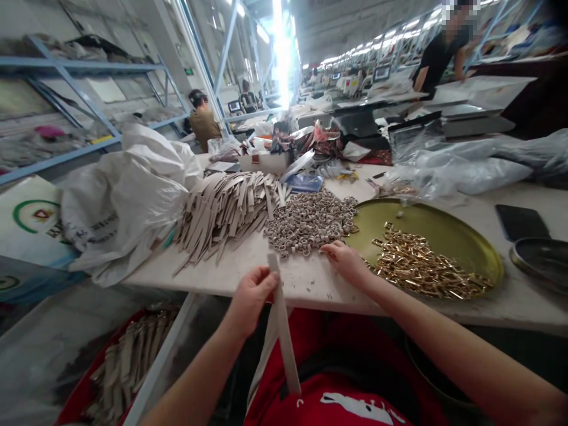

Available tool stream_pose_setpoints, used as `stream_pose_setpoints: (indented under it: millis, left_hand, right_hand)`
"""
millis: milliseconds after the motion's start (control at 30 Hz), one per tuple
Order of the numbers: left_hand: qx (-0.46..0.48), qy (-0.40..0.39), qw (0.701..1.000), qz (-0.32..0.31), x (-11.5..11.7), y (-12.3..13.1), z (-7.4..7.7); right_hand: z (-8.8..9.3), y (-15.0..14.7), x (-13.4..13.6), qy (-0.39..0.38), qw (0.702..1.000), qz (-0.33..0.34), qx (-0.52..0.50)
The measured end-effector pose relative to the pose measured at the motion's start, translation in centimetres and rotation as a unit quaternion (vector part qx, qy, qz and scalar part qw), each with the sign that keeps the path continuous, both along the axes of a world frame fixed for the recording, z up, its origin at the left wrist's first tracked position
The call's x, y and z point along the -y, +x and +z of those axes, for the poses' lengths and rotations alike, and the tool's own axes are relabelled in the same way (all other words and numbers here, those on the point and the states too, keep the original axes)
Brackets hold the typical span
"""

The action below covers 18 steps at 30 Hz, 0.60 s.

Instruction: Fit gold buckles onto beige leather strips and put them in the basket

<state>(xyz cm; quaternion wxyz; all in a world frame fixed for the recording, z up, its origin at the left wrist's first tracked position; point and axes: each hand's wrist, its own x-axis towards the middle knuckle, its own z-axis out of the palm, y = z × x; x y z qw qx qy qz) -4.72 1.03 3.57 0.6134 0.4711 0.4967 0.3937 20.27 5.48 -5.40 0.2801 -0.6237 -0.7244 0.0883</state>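
Observation:
My left hand [255, 296] is closed on a long pale grey strap [286, 337], which hangs down over my lap with its top end above my fingers. At the near edge of a heap of small grey loops [310, 222], my right hand [344, 260] has its fingertips pinched together; what they hold, if anything, is too small to make out. Left of the loops lies a pile of grey straps [226, 207]. A round gold tray [444, 222] holds a heap of gold metal buckles [421, 263], just right of my right hand.
White sacks [128, 195] bulge at the table's left. A dark phone [522, 222] and a dark round dish [544, 263] lie right of the tray. Plastic bags [465, 171] are behind it. Below left stands a red container [80, 393] of straps. People are in the background.

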Motion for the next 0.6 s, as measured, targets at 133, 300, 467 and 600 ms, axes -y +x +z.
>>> stream_pose_setpoints:
  millis: [133,300,467,600]
  left_hand:
    - [0.069,-0.158,0.984,-0.048,2.1,3.9,-3.5]
    - [0.106,-0.203,0.970,-0.077,1.9,5.0,-4.7]
    - [0.119,-0.223,0.965,-0.073,0.8,4.7,-4.8]
    - [0.107,-0.220,0.965,-0.098,-0.1,5.0,-5.0]
  right_hand:
    - [0.3,-0.9,-1.2,-0.032,0.997,0.013,0.062]
    - [0.3,-0.9,-1.8,-0.062,0.993,0.023,0.097]
    - [0.3,-0.6,-0.3,-0.096,0.993,0.040,-0.053]
    - [0.7,-1.7,2.8,-0.274,0.845,0.027,-0.458]
